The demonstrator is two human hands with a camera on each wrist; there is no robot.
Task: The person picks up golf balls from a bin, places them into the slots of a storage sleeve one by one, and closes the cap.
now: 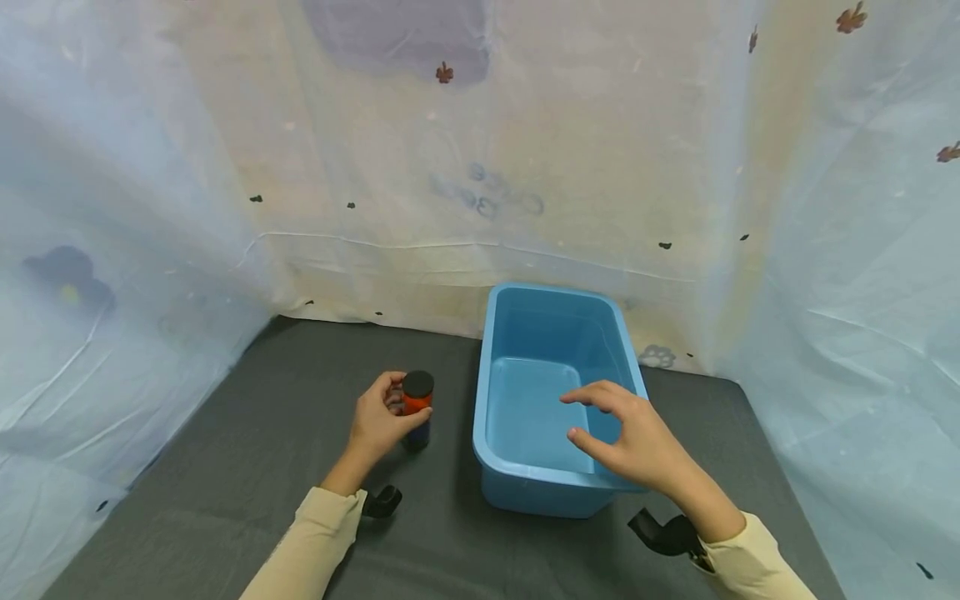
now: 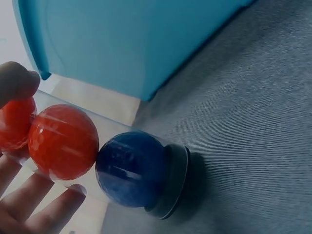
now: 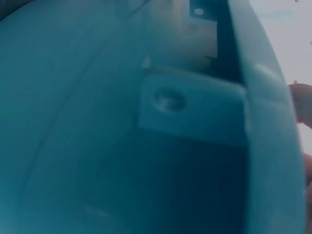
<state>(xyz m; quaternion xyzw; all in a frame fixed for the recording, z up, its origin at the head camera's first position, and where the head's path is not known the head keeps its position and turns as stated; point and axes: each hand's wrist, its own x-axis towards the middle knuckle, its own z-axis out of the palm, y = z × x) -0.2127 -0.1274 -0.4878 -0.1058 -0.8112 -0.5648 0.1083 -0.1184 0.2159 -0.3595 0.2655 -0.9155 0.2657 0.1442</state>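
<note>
A clear tube (image 1: 417, 408) of shiny balls with a black cap stands upright at the left of the blue bin. My left hand (image 1: 381, 421) grips it, thumb on the near side and fingers behind. Two red balls and a dark blue ball (image 2: 130, 169) show through the tube wall in the left wrist view, the blue one lowest, at a dark end cap (image 2: 176, 181) right at the grey cloth. Over the right part of the blue bin (image 1: 482, 367) hovers my right hand (image 1: 633, 433), thumb and fingers spread with nothing between them.
Grey cloth (image 1: 315, 533) covers the table. Pale patterned sheeting (image 1: 420, 158) hangs behind and at both sides. The bin's outer wall (image 3: 73, 122) fills most of the right wrist view. Each wrist wears a black strap mount (image 1: 382, 502).
</note>
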